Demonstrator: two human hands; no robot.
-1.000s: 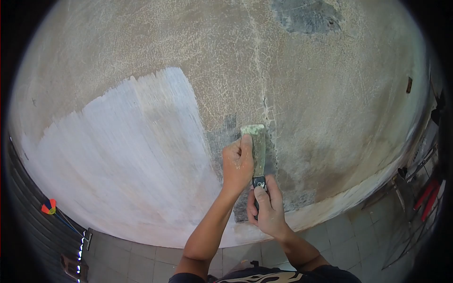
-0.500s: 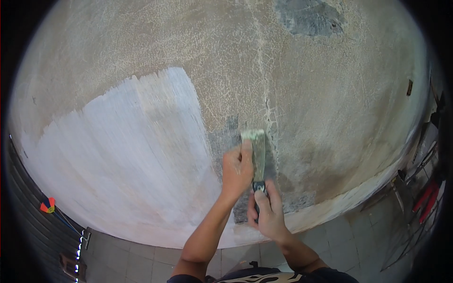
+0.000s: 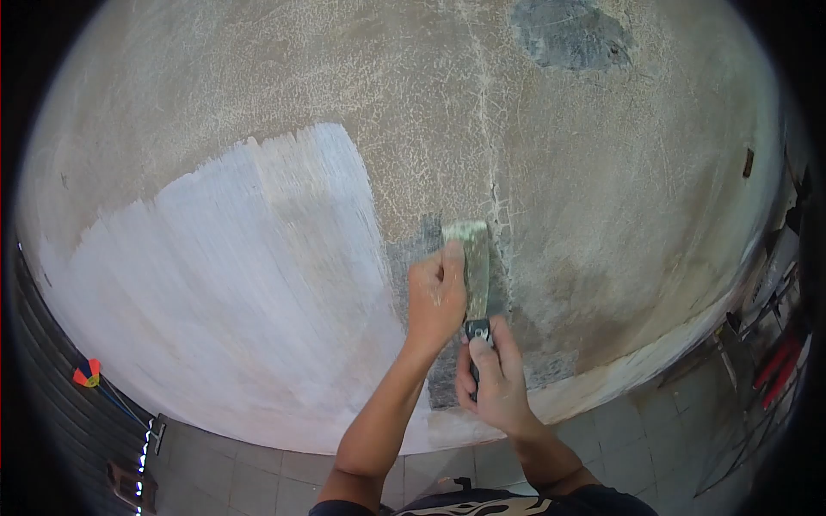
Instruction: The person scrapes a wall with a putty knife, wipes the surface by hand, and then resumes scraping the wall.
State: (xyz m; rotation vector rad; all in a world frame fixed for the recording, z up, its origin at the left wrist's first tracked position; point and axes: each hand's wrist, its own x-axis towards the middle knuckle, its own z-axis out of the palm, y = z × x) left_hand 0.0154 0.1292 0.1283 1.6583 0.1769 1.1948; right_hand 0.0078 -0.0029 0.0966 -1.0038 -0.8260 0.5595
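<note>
My right hand (image 3: 497, 374) is wrapped round the dark handle of a scraper (image 3: 477, 275), whose wide metal blade points up along the wall. Pale residue coats the blade's top edge. My left hand (image 3: 437, 297) is closed at the blade's left side, with thumb and finger at its upper part; whether it pinches the blade or something small is hidden. Behind the tool is the cracked beige wall (image 3: 568, 189), with a dark grey patch (image 3: 551, 368) around the hands. A white coated area (image 3: 275, 275) covers the wall to the left.
Another grey patch (image 3: 570, 34) lies high on the wall. Grey floor tiles (image 3: 258, 482) run below. A corrugated dark panel (image 3: 52, 387) and an orange and blue item (image 3: 87, 373) are at left. Red-handled tools (image 3: 781, 365) and other items stand at right.
The scraper and both hands have moved slightly up and to the right in view. The wall has also shifted a little in the picture. The right hand's grip is unchanged.
</note>
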